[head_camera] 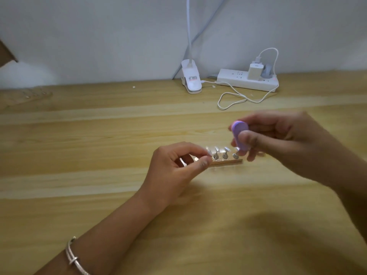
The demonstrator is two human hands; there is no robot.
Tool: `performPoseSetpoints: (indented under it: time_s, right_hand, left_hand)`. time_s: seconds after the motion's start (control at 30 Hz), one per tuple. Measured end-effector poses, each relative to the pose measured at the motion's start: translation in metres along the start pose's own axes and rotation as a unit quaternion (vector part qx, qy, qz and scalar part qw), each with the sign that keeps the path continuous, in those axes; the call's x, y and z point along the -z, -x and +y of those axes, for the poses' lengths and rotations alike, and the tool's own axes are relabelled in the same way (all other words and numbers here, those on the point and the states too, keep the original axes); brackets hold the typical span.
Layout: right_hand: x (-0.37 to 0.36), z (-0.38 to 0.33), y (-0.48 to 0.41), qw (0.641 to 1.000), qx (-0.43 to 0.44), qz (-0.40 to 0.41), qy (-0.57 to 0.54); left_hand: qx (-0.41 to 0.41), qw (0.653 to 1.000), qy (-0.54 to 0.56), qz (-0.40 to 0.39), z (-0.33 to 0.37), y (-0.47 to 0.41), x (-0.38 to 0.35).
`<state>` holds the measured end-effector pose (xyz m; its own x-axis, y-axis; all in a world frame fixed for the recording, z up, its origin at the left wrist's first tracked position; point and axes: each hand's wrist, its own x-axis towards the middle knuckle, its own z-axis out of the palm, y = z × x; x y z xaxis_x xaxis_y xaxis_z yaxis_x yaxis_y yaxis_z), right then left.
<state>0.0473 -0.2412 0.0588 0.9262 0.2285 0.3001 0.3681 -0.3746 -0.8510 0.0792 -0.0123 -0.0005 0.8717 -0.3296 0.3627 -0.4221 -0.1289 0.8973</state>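
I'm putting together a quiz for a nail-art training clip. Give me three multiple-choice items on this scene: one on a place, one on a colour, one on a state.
1. Where is the power strip?
A. at the far edge of the table
B. on a chair
C. on the floor

2. What colour is the small file in the right hand?
A. green
B. purple
C. black

3. What is the left hand doing?
A. lying flat and open
B. pinching a nail tip on the stand
C. gripping a cable

Answers:
1 A, it lies beside the clip lamp at the back.
2 B, its body is lilac.
3 B, thumb and forefinger meet at the stand's left end.
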Motion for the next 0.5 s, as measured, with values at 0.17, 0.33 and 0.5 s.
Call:
performPoseSetpoints:
  time_s: [0.17,0.33,0.5]
  right_hand:
    - [-0.032,0.005,0.003,1.000,0.014,-0.010,-0.001]
    - [-0.037,0.020,0.012,0.999,0.023,0.023,-0.024]
    - [-0.040,0.023,0.015,0.975,0.138,0.077,0.156]
  left_hand:
    - [0.004,0.999,0.018,-0.038,0.004,0.003,0.000]
    - [0.026,0.998,0.045,-0.036,0.007,0.002,-0.004]
    - [0.034,0.996,0.064,-0.043,0.004,0.005,-0.004]
